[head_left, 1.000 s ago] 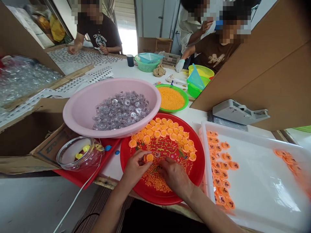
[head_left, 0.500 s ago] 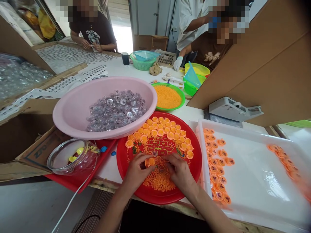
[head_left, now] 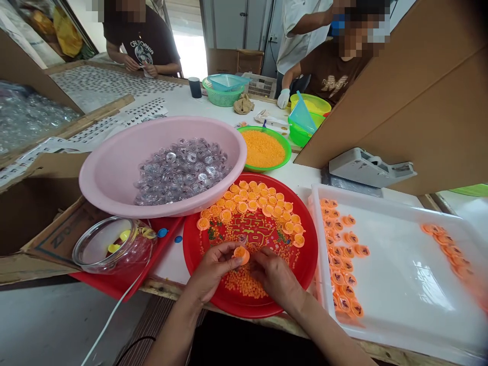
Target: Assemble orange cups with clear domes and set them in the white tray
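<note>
My left hand point(head_left: 213, 267) grips a small round orange cup point(head_left: 241, 254) between thumb and fingers, above the red tray point(head_left: 309, 264). Close beside the cup, my right hand point(head_left: 277, 278) has its fingers drawn together, low over the small orange beads point(head_left: 246, 285). Whatever may lie between those fingertips is hidden. Several more orange cups point(head_left: 252, 195) line the tray's far side in an arc. Loose beads also lie scattered over the tray's printed pattern.
A pink basin point(head_left: 110, 168) of clear domed pieces point(head_left: 183, 175) overlaps the tray's back left. Behind stands a green bowl point(head_left: 287, 155) of orange beads. On the right, a white tray point(head_left: 396, 264) holds rows of orange pieces. A glass bowl point(head_left: 91, 259) and cardboard box point(head_left: 57, 229) stand left.
My left hand has turned and raised the orange cup so it shows more plainly. My right hand has shifted slightly left and its fingers have closed together near the cup.
</note>
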`<action>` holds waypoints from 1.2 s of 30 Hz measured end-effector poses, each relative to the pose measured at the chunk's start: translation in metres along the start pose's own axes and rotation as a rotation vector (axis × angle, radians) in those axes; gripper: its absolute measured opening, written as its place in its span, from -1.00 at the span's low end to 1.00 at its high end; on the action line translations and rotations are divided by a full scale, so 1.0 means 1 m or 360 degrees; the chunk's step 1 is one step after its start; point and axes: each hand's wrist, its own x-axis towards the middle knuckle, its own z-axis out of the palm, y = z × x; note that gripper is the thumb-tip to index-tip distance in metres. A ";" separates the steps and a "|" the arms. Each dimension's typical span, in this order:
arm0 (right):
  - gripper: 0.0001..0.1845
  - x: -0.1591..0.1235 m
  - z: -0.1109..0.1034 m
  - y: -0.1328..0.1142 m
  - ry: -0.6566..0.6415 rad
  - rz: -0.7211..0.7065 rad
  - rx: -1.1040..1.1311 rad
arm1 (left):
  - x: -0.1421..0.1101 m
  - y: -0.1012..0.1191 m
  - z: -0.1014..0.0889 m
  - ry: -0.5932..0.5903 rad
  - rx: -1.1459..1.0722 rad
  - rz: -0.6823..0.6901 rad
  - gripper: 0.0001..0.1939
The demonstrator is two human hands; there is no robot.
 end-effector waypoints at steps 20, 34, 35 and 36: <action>-0.68 0.001 -0.015 0.006 0.0285 -0.0089 0.0171 | 0.000 -0.008 0.004 0.0071 -0.0035 -0.0109 -0.62; -0.89 -0.004 0.001 0.013 0.0128 0.0216 0.0633 | -0.002 -0.003 -0.003 -0.0058 -0.0345 -0.0093 -0.68; -0.93 -0.004 0.000 0.014 0.0137 0.0346 0.0881 | -0.001 -0.003 -0.003 -0.0056 -0.0373 -0.0102 -0.67; -0.91 -0.004 -0.003 0.014 0.0132 0.0464 0.1130 | -0.001 -0.002 -0.003 -0.0055 -0.0410 -0.0101 -0.67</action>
